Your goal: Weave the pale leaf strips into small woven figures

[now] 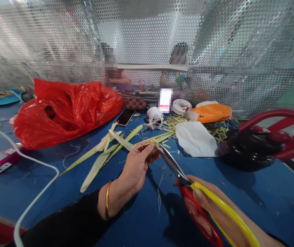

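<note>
My left hand is closed in a pinch on a small piece of pale green husk, partly hidden by the fingers. My right hand grips a pair of scissors with one red and one yellow handle. Their blades point up and left, and the tips are right at the husk piece by my left fingertips. Long pale husk strips lie left of my left hand on the blue table. Loose thin threads lie between the two hands.
Beyond my hands are white thread, a phone, a tape roll, white paper and an orange packet. A red plastic bag and white cable lie left. A dark red-handled object stands right.
</note>
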`<state>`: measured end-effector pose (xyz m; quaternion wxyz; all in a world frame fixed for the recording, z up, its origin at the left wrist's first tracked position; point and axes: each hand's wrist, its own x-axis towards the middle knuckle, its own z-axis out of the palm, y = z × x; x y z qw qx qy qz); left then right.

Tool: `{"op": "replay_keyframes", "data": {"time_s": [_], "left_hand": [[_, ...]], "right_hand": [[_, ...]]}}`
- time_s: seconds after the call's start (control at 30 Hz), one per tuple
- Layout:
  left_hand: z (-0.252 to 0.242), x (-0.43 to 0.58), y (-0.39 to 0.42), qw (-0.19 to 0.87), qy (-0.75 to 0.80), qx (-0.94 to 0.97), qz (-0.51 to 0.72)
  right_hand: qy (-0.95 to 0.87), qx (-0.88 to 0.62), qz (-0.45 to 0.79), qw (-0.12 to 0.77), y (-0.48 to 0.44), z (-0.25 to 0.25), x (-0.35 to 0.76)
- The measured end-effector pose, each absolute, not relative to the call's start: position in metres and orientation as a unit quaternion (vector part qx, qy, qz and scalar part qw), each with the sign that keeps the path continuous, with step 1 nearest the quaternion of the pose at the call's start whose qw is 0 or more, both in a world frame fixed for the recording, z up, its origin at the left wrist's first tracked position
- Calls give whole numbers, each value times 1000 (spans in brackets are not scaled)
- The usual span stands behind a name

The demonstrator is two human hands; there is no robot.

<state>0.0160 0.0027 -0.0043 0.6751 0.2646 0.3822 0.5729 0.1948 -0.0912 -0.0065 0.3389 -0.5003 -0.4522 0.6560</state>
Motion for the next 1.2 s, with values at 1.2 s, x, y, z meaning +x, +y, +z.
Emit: {"op": "replay_keyframes", "data": {"time_s": [1.2], "left_hand": [[-5,13,5,687,392,270,549]], "right_hand": [[-455,-483,622,415,-93,-1,196]]}}
